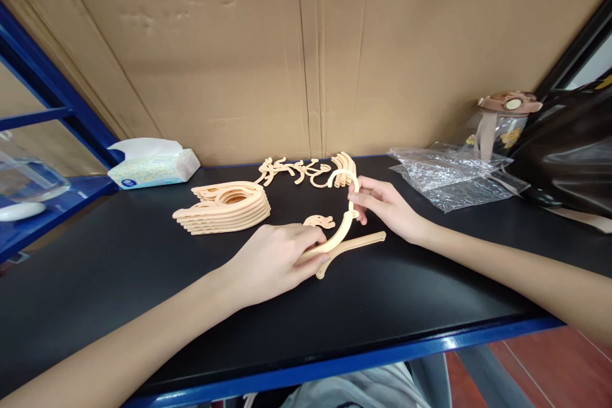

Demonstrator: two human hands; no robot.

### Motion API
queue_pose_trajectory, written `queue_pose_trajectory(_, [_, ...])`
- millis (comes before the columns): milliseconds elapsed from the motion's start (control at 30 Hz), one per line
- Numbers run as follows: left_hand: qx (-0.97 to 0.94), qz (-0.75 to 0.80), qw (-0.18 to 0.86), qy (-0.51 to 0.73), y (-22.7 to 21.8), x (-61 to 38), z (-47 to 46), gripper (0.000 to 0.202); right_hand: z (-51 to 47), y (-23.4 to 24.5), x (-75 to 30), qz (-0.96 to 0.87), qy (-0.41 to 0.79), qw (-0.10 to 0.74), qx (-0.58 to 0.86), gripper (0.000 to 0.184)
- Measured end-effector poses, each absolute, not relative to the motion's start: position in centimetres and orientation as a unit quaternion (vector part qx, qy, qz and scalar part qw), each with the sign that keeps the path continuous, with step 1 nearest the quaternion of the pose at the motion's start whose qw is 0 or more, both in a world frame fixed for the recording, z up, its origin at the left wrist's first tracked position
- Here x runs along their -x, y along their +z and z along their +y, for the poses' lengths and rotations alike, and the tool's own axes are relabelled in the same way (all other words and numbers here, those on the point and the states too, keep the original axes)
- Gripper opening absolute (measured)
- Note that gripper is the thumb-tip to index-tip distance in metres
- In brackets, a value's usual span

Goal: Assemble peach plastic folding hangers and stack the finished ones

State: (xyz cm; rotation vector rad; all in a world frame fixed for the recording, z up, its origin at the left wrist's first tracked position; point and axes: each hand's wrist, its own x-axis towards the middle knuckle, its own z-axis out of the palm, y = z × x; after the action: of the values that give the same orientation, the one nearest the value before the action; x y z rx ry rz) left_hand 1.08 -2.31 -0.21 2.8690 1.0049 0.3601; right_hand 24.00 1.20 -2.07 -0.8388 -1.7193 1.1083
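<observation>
My left hand (277, 261) grips the lower end of a curved peach plastic hanger piece (342, 229) on the black table (119, 280). My right hand (387, 207) pinches the same piece at its upper end. A straight peach bar (358, 243) lies beneath it on the table. A small hook-shaped part (320, 222) rests just behind my left hand. To the left sits a stack of peach hanger frames (224, 207). Several loose peach hook parts (306, 172) lie at the back of the table.
A tissue pack (153, 164) stands at the back left. Crumpled clear plastic bags (449, 175) lie at the back right, beside a lidded bottle (502, 118) and a dark bag (568, 159). A cardboard wall (306, 44) backs the table. Blue shelving (43, 115) stands left.
</observation>
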Motion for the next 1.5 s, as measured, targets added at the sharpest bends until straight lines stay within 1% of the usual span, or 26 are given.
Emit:
queue_pose_trajectory(233, [-0.935,0.329,0.053,0.119,-0.36,-1.08,-2.24,0.016,1.28,-2.14,-23.99,-0.702,0.443,0.445,0.336,0.018])
queue_pose_trajectory(600, [-0.937,0.323,0.077,0.111,-0.52,-0.89,-2.2,0.016,1.16,-2.2,-24.0,-0.703,0.453,0.435,0.334,0.014])
queue_pose_trajectory(900, [-0.939,0.312,0.084,0.119,-0.4,-0.98,-2.16,0.01,1.03,-2.17,-23.93,-0.717,0.445,0.417,0.337,0.017])
queue_pose_trajectory(1500, [-0.937,0.321,0.085,0.107,-0.29,-1.16,-2.15,0.016,1.15,-2.2,-23.94,-0.727,0.439,0.406,0.338,0.017])
